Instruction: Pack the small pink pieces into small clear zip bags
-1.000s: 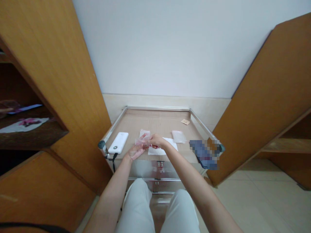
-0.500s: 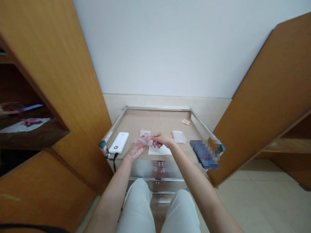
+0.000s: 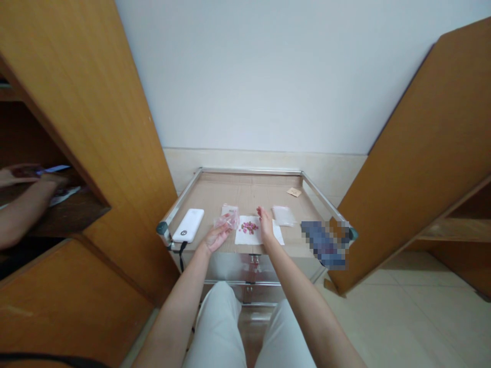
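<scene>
My left hand [image 3: 217, 237] holds a crinkled clear plastic bag [image 3: 229, 221] by its near edge, just left of a white sheet of paper [image 3: 242, 238]. On that paper lies a small heap of pink and greenish dried buds that look like rosebuds [image 3: 249, 227]. My right hand [image 3: 266, 225] stands on edge over the right part of the paper, fingers stretched out and holding nothing, a little apart from the buds. Behind the held bag lies a flat clear packet [image 3: 226, 208]. A stack of clear plastic bags [image 3: 283, 215] rests right of my right hand.
A white power bank [image 3: 188, 225] with a black cable lies at the tray table's left. A small tan paper [image 3: 294, 192] sits toward the back right, a blurred-out dark object [image 3: 324, 243] at the front right. Another person's arm [image 3: 26, 207] reaches into the left cabinet shelf.
My right hand has moved away from the bag, right and over the paper, uncovering the buds. My left hand keeps the bag in place. The other person's arm has reached further into the shelf.
</scene>
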A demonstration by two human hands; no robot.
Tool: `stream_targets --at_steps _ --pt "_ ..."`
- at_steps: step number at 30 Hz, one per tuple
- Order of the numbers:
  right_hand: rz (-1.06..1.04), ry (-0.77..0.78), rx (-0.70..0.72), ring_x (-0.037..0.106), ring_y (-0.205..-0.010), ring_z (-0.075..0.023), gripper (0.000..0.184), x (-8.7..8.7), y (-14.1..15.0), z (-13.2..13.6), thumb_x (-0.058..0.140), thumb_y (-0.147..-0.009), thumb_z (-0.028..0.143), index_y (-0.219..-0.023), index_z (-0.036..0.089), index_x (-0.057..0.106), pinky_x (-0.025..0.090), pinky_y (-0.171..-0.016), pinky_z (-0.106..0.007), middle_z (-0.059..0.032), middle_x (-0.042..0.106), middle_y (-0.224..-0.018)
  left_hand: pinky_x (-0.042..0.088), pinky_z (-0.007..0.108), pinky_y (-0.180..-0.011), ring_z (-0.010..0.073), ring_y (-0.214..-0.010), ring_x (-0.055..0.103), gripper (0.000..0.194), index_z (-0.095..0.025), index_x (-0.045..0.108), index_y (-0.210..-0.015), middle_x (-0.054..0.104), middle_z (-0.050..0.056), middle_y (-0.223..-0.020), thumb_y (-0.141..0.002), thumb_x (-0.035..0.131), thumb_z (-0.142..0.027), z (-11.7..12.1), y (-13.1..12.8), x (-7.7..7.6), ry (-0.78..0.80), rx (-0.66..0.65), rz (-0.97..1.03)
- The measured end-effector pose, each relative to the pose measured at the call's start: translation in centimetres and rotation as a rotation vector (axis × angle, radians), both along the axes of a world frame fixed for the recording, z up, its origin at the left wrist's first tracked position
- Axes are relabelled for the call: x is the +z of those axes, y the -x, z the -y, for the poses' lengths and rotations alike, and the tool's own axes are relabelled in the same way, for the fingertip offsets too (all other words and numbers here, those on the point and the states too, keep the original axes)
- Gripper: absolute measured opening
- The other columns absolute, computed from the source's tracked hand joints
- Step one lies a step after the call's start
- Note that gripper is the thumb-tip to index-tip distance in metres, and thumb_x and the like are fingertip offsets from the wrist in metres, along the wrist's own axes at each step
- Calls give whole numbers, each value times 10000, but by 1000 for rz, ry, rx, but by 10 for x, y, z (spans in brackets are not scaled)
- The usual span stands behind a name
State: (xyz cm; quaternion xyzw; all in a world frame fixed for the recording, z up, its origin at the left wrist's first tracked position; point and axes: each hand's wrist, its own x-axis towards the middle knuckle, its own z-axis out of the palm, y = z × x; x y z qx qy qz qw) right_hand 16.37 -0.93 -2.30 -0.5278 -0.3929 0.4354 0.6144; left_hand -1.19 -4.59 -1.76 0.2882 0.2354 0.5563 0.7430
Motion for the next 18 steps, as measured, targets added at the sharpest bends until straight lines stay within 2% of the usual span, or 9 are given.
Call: stream_targets --at_steps 4,8,13,18 --pt "-6 -13 -24 477 -1037 -156 450 -11 6 -4 292 -765 466 -975 152 537 375 -833 -301 -103 527 -1113 421 214 -745 97 -775 567 455 -161 499 -1070 615 47 -901 -645 541 -3 0 -1 1 23 16 8" --pt "-69 -13 -50 506 -1002 -154 432 -17 8 -6 279 -777 467 -931 167 549 406 -800 -305 -97 565 -1050 430 189 -704 90 -749 573 470 -152 494 -1076 627 40 -851 -636 544 6 2 -3 3 19 17 7" --pt "-194 10 -39 514 -990 -150 412 -15 8 -5 241 -813 400 -976 154 528 401 -813 -302 -94 569 -1045 426 195 -722 94 -755 577 462 -145 520 -1048 635 36 -828 -616 567 12 3 -6 8 13 12 -23" --pt "-215 21 -8 510 -993 -150 430 -10 7 -1 199 -826 384 -1031 155 499 392 -827 -304 -96 554 -1073 427 202 -719 89 -719 578 425 -150 547 -1012 640 30 -819 -619 565 11 2 -14 12 15 -15 -72"
